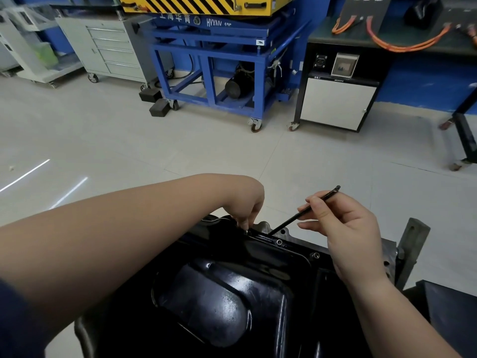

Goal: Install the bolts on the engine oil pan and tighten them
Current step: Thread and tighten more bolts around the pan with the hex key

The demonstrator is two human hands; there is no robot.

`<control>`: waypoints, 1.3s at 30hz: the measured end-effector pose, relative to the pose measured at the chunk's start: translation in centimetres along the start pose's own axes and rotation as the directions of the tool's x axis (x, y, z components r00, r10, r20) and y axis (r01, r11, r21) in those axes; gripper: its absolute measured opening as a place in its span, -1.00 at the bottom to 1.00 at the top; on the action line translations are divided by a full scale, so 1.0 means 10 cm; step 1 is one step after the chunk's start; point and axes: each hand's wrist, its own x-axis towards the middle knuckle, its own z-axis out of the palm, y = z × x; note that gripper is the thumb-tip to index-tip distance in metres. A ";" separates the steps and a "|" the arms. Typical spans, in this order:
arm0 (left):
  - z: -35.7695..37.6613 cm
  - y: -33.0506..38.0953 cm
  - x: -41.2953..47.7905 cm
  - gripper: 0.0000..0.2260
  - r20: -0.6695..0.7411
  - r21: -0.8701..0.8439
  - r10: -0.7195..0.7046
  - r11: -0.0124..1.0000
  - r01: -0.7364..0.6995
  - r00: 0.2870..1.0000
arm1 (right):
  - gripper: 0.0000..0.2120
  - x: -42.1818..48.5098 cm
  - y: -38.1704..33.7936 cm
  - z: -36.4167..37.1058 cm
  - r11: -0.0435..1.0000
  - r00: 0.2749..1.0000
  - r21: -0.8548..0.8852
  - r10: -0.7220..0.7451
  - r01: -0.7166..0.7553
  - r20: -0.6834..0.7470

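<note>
Item one: black oil pan, bottom side up, filling the lower middle of my view, its flange resting on a grey metal engine block edge. Item two: my left hand, reaching over the pan's far rim, fingertips curled down and pinching a small bolt at the flange. Item three: my right hand, gripping a thin black tool between thumb and fingers; the tool slants down, its lower tip at the flange just right of the left hand. Item four: two seated bolts in the flange along the right rim. Beyond, on the pale tiled floor: a blue frame cart on castors, a grey drawer cabinet, and orange cables lying on a dark bench.
</note>
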 end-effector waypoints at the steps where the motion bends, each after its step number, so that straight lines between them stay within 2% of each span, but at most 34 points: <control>1: 0.01 0.01 0.00 -0.93 -0.003 0.019 0.003 1.000 -0.003 1.000 | -0.80 0.00 0.00 0.00 1.000 1.000 0.000 0.000 0.000 0.002; 13: 0.02 0.04 -0.05 -0.89 -0.030 0.086 0.008 0.996 -0.005 1.000 | -0.79 0.00 0.01 -0.02 1.000 1.000 -0.014 -0.007 0.008 0.026; 22: 0.00 -0.01 -0.05 -0.88 -0.027 0.058 -0.021 0.998 0.023 0.999 | -0.83 -0.01 0.04 -0.09 1.000 1.000 0.014 0.011 -0.011 0.001; 32: 0.05 0.02 -0.06 -0.87 -0.066 0.033 0.019 0.999 -0.017 0.998 | -0.87 -0.02 0.07 0.00 1.000 1.000 0.024 0.012 -0.012 0.009; 39: 0.06 0.05 -0.07 -0.88 -0.083 0.084 0.048 0.996 -0.041 0.995 | -0.88 0.00 0.08 -0.01 1.000 1.000 0.023 -0.004 0.004 -0.015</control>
